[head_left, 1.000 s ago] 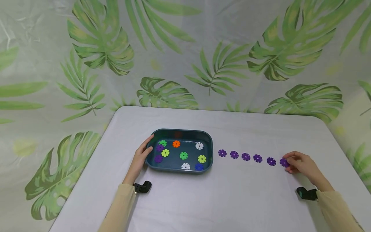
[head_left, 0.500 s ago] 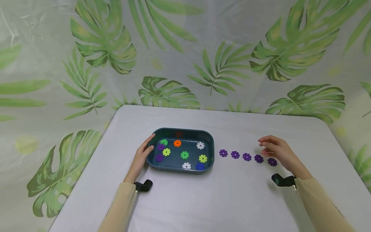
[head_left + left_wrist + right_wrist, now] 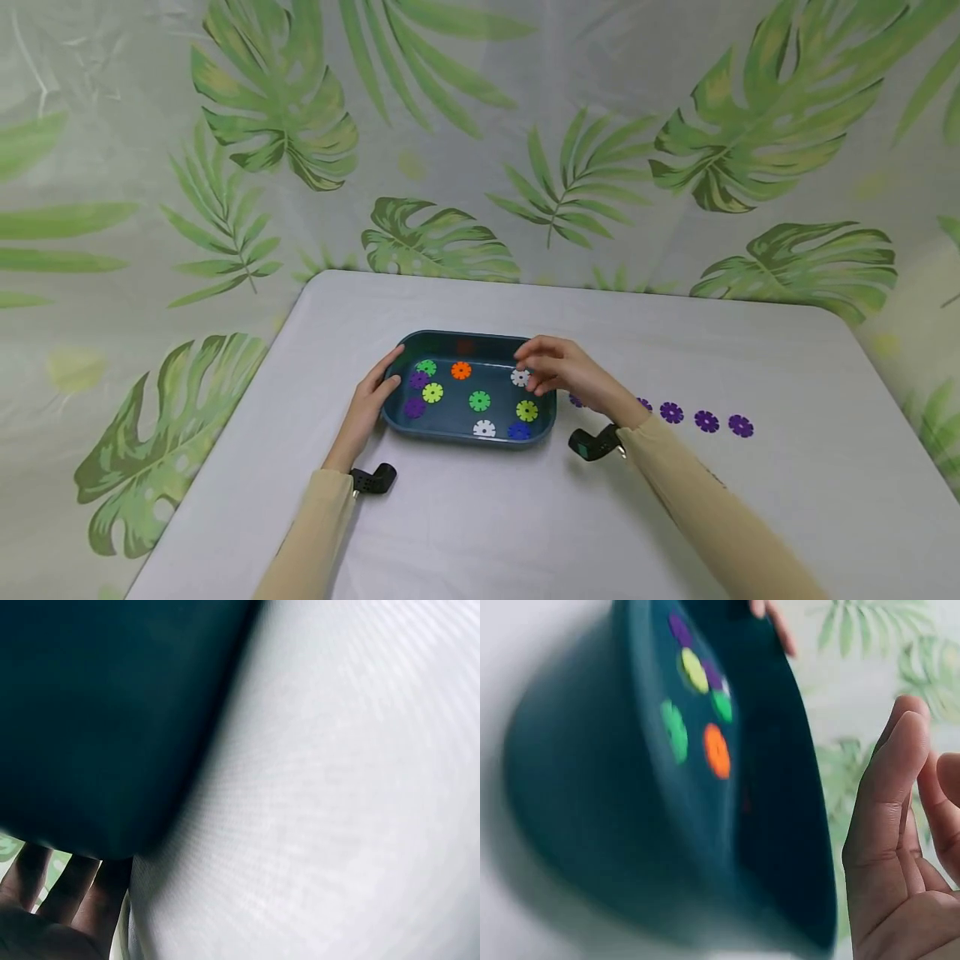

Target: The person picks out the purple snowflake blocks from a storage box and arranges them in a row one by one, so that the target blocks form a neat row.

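A dark teal tray point(image 3: 442, 437) stands on the table with several notched snowflake discs in it, including an orange disc point(image 3: 461, 371) and a purple disc point(image 3: 414, 407). My left hand point(image 3: 364, 407) grips its left rim, thumb over the edge; in the left wrist view, the left fingers point(image 3: 69, 889) lie against the outer wall. My right hand point(image 3: 562, 371) hovers over the tray's right end with nothing in it, its relaxed fingers overlapping a white disc point(image 3: 520, 378). The right wrist view shows its thumb and fingers apart. Nearby are a yellow disc point(image 3: 527, 411) and a blue disc point(image 3: 519, 430).
Right of the tray runs a row of purple discs on the table, ending with the outermost purple disc point(image 3: 741, 426). My right hand and wrist partly hide the row's near end. A leaf-patterned cloth point(image 3: 442, 125) hangs behind the white table point(image 3: 480, 533).
My right hand has let go of the last purple disc at the row's right end and moved left to above the tray. My left hand has stayed on the tray.
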A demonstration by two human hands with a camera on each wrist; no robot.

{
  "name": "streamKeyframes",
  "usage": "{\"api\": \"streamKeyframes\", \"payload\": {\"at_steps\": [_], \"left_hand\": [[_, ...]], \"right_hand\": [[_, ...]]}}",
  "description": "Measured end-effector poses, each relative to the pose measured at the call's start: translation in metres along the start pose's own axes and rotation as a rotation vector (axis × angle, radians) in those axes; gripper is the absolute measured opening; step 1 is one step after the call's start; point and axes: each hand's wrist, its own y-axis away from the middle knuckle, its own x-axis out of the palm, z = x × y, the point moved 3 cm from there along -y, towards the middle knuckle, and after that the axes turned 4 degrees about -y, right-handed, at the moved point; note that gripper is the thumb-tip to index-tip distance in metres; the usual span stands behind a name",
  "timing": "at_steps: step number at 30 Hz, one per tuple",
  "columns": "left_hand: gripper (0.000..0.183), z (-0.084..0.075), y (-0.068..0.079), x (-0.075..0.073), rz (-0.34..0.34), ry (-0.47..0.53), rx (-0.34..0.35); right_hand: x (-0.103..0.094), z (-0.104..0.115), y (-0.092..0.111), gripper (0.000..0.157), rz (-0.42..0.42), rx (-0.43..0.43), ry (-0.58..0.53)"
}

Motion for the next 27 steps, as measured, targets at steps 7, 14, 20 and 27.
{"api": "streamKeyframes", "payload": {"at_steps": [7,14,20,27], "left_hand": [[0.047,0.001,0.0,0.0,-0.001,0.0,-0.004],[0.046,0.02,-0.008,-0.002,-0.021,0.016,0.002],[0.046,0.032,-0.011,-0.003,-0.025,0.011,0.018],[0.046,0.032,-0.012,-0.003,-0.016,0.02,0.03]], "right_hand": [[0.064,0.002,-0.035,0.029,0.124,0.008,-0.005],[0.108,-0.008,-0.06,0.032,0.145,0.118,-0.001],[0.129,-0.016,-0.071,0.032,0.117,0.21,0.001],[0.142,-0.026,-0.079,0.032,0.042,0.292,-0.034]]}}
